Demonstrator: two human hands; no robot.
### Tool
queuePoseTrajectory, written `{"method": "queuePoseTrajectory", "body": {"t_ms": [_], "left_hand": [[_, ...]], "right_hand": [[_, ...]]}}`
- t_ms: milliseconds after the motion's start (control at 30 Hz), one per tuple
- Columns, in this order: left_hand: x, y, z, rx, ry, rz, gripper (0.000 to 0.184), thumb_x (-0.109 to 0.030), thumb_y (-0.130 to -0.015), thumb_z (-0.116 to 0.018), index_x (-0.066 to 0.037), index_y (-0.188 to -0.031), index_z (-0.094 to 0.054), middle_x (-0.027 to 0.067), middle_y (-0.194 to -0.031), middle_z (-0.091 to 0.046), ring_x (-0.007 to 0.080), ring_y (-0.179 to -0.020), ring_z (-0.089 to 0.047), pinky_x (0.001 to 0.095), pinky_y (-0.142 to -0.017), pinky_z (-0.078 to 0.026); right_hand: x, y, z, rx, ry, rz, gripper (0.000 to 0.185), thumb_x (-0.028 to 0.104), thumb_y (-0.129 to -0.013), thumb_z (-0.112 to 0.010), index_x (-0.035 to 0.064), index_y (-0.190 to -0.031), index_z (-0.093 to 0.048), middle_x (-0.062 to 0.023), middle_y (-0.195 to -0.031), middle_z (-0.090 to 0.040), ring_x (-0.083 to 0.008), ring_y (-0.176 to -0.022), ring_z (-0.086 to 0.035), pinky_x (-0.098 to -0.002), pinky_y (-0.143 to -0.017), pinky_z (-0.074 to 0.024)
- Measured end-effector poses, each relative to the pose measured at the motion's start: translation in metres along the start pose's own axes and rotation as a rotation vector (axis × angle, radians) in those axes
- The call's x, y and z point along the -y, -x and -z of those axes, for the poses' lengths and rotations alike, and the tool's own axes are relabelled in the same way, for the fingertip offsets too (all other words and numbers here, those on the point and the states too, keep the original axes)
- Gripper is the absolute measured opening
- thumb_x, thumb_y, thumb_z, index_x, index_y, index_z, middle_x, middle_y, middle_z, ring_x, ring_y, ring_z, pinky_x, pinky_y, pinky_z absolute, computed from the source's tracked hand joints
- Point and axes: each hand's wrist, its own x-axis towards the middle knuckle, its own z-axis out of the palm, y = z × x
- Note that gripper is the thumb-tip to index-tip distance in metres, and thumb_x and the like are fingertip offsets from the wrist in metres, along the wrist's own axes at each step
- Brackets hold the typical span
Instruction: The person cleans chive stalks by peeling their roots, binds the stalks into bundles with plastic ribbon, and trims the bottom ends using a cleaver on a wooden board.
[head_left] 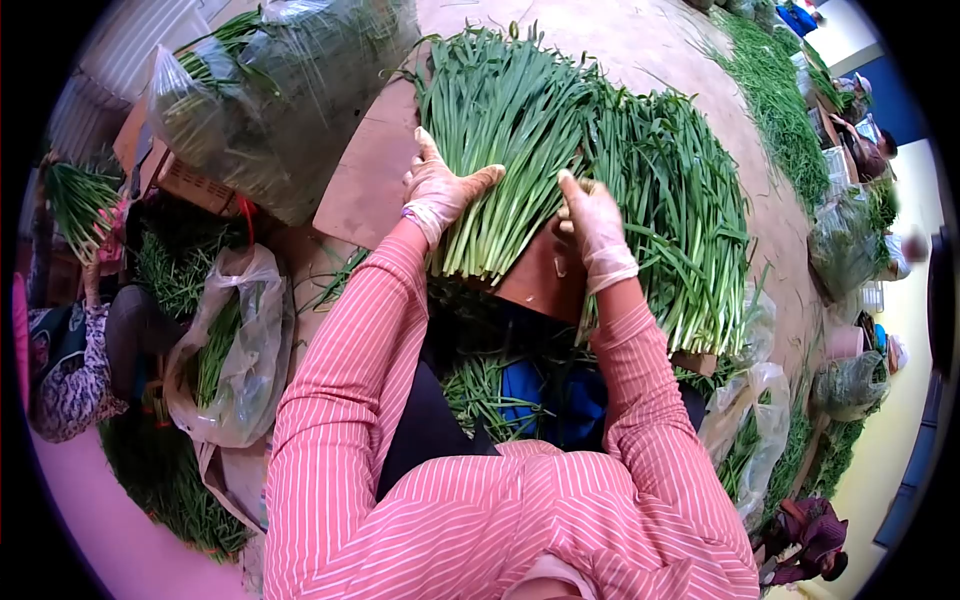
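Note:
A thick layer of green garlic chives (505, 130), leaf tips away from me and pale stem ends toward me, lies on a brown board (545, 270). My left hand (437, 188), in a thin translucent glove, rests against its left edge, with index finger and thumb spread apart and the thumb over the stems. At the right edge, my gloved right hand (595, 220) has its fingers curled in and its thumb up beside the stems. Whatever those fingers hold, if anything, is hidden. A second pile of chives (670, 190) lies just right of that hand.
Large plastic-wrapped bundles (290, 100) stand at upper left. Open plastic bags of greens (225, 350) sit on both sides of me. Loose greens (775, 100) line the right. A co-worker (75, 350) is at left; other people (810, 535) are at right.

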Motion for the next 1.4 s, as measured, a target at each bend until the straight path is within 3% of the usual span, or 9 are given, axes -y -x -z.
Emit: {"method": "queuePoseTrajectory", "body": {"t_ms": [233, 433, 667, 700, 800, 833, 1100, 1233, 1400], "left_hand": [[-0.004, -0.005, 0.002, 0.097, 0.072, 0.008, 0.136, -0.066, -0.057, -0.077, -0.004, -0.147, 0.004, 0.0293, -0.142, -0.033, 0.0402, -0.131, -0.034, 0.0429, -0.108, -0.029], [0.004, -0.011, -0.014, 0.221, 0.424, -0.077, 0.133, -0.043, -0.063, -0.085, -0.003, -0.146, 0.011, 0.0239, -0.136, -0.042, 0.0270, -0.122, -0.046, 0.0352, -0.102, -0.037], [0.003, 0.017, -0.029, 0.593, 0.889, -0.167, 0.136, -0.025, -0.070, -0.084, -0.003, -0.137, 0.033, 0.0190, -0.133, -0.044, 0.0232, -0.114, -0.050, 0.0321, -0.097, -0.041], [0.004, 0.029, -0.029, 0.628, 0.963, -0.143, 0.095, -0.016, -0.076, -0.077, -0.012, -0.144, -0.011, 0.0098, -0.134, -0.041, 0.0215, -0.118, -0.045, 0.0352, -0.099, -0.039], [0.007, 0.064, -0.026, 0.593, 1.001, -0.223, 0.081, -0.030, -0.081, -0.072, -0.008, -0.142, -0.023, 0.0093, -0.132, -0.044, 0.0205, -0.119, -0.045, 0.0343, -0.101, -0.037], [0.015, 0.071, -0.034, 0.548, 1.118, -0.171, 0.100, -0.037, -0.080, -0.073, -0.006, -0.145, -0.004, 0.0145, -0.128, -0.046, 0.0221, -0.112, -0.050, 0.0347, -0.096, -0.043], [0.049, 0.184, -0.051, 0.435, 1.296, 0.162, 0.061, -0.039, -0.089, -0.062, -0.007, -0.135, -0.038, 0.0112, -0.121, -0.054, 0.0192, -0.107, -0.055, 0.0327, -0.089, -0.049], [0.065, 0.191, -0.047, 0.747, 1.239, 0.273, 0.056, -0.045, -0.093, -0.053, -0.003, -0.131, -0.047, 0.0091, -0.122, -0.056, 0.0192, -0.107, -0.057, 0.0318, -0.093, -0.046], [0.085, 0.169, -0.058, 0.917, 1.258, 0.396, 0.061, -0.051, -0.090, -0.052, -0.003, -0.128, -0.050, 0.0098, -0.122, -0.058, 0.0233, -0.107, -0.058, 0.0361, -0.095, -0.046]], "right_hand": [[0.006, -0.012, -0.017, 0.153, 0.005, -0.022, 0.110, 0.069, -0.071, -0.064, -0.0106, -0.138, -0.029, -0.0209, -0.120, -0.054, -0.0258, -0.103, -0.057, -0.0331, -0.079, -0.0506], [0.026, -0.017, -0.034, 0.243, 0.115, 0.014, 0.135, 0.072, -0.063, -0.068, -0.0172, -0.140, -0.002, -0.0318, -0.145, -0.023, -0.0347, -0.137, -0.026, -0.0327, -0.111, -0.0236], [0.013, 0.005, -0.031, 0.443, -0.380, 0.039, 0.092, 0.040, -0.073, -0.078, 0.0024, -0.140, -0.028, -0.0166, -0.130, -0.048, -0.0261, -0.115, -0.050, -0.0389, -0.095, -0.0430], [0.006, 0.006, -0.029, 0.446, -0.385, 0.060, 0.085, 0.036, -0.074, -0.078, 0.0036, -0.138, -0.031, -0.0147, -0.128, -0.050, -0.0251, -0.112, -0.053, -0.0377, -0.091, -0.0456], [-0.009, 0.034, -0.021, 0.481, -0.448, 0.081, 0.084, 0.029, -0.075, -0.078, 0.0041, -0.138, -0.029, -0.0138, -0.126, -0.051, -0.0242, -0.109, -0.054, -0.0380, -0.090, -0.0472], [-0.014, 0.048, -0.015, 0.487, -0.485, 0.030, 0.086, 0.026, -0.074, -0.080, 0.0026, -0.138, -0.027, -0.0139, -0.125, -0.052, -0.0236, -0.107, -0.054, -0.0366, -0.090, -0.0471], [-0.081, 0.140, 0.010, 0.472, -0.398, 0.170, 0.088, 0.025, -0.075, -0.078, 0.0056, -0.142, -0.024, -0.0091, -0.131, -0.046, -0.0205, -0.119, -0.044, -0.0354, -0.102, -0.0353], [-0.109, 0.143, 0.006, 0.508, -0.446, 0.309, 0.111, 0.023, -0.073, -0.080, 0.0075, -0.147, 0.001, -0.0111, -0.141, -0.033, -0.0204, -0.129, -0.032, -0.0361, -0.107, -0.0278], [-0.101, 0.151, 0.019, 0.456, -0.545, 0.161, 0.110, 0.026, -0.064, -0.086, -0.0055, -0.137, -0.010, -0.0150, -0.128, -0.048, -0.0212, -0.118, -0.046, -0.0334, -0.102, -0.0373]]}}
